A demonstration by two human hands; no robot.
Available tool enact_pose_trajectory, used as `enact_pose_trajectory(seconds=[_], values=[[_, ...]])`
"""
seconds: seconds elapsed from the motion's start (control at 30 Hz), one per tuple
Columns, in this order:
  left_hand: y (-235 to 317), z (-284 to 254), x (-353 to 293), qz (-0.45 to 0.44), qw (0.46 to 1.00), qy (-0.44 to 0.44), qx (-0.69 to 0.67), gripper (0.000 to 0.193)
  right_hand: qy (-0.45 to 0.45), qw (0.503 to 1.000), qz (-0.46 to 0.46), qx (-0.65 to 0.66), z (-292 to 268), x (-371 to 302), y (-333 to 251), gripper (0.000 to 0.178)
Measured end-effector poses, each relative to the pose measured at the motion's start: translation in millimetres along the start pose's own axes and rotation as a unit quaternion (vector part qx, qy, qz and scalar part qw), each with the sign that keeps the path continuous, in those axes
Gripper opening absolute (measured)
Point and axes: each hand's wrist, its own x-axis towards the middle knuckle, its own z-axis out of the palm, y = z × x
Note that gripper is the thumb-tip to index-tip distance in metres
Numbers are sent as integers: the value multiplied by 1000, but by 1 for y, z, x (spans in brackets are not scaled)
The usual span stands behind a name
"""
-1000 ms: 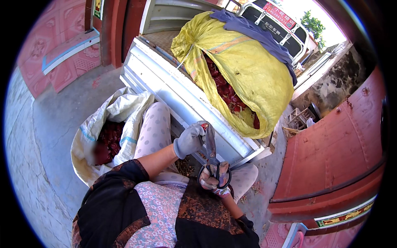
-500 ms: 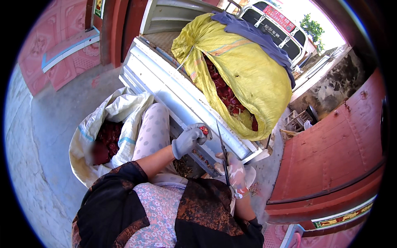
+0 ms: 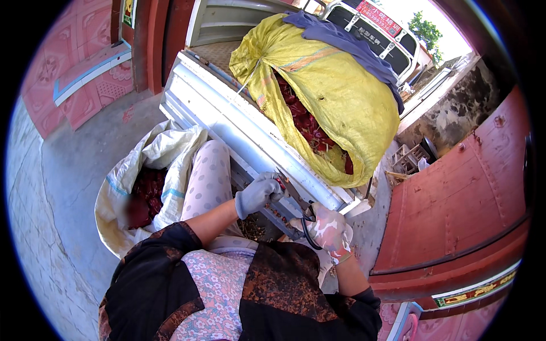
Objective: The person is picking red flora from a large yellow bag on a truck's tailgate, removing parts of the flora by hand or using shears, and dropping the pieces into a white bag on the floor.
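Observation:
My left hand [image 3: 257, 196], in a grey glove, is closed on a small dried red pepper [image 3: 280, 183], mostly hidden by the fingers. Wrapped round the handles of a pair of dark scissors [image 3: 294, 195] is my right hand [image 3: 331, 230], in a pink-and-white patterned glove. The blades point up and left, reaching the pepper at my left fingertips; whether they touch it I cannot tell. At my left side a white woven sack [image 3: 108, 219] gapes, with dark red dried peppers [image 3: 152, 196] inside. Ahead, more red peppers [image 3: 301, 122] show through a slit in a big yellow sack [image 3: 347, 102].
The yellow sack lies on a white truck bed [image 3: 227, 111], a blue-grey cloth [image 3: 341, 37] draped over it. Below my hands are scattered stem bits [image 3: 253, 228]. A red metal door [image 3: 455, 199] stands at right, pink tiled wall [image 3: 62, 51] at far left.
My right hand has moved up and turned, swinging the scissors from nearly upright to slanting left, so their tips are at the pepper. My left hand has shifted slightly.

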Motion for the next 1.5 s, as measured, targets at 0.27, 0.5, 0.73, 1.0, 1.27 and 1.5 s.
enact_pose_trajectory(seconds=[0.27, 0.5, 0.73, 1.0, 1.27, 1.5], values=[[23, 3, -6, -170, 985, 17, -23, 22, 127, 970, 165, 127, -14, -21, 57, 43], [14, 4, -7, -132, 991, -24, -21, 22, 222, 876, 393, 170, -17, 18, 187, 32], [19, 17, -4, -185, 982, -20, 11, 19, 152, 924, 347, -49, 19, 107, 234, 28], [13, 8, -8, -182, 980, -57, -53, 16, 340, 906, 140, 211, -66, 87, 111, 26], [21, 10, -3, -193, 980, -35, -23, 15, 82, 993, 47, -69, 27, 195, 99, 40], [21, 8, -6, -189, 981, -36, -32, 17, 34, 996, 50, -59, 6, 186, 82, 44]])
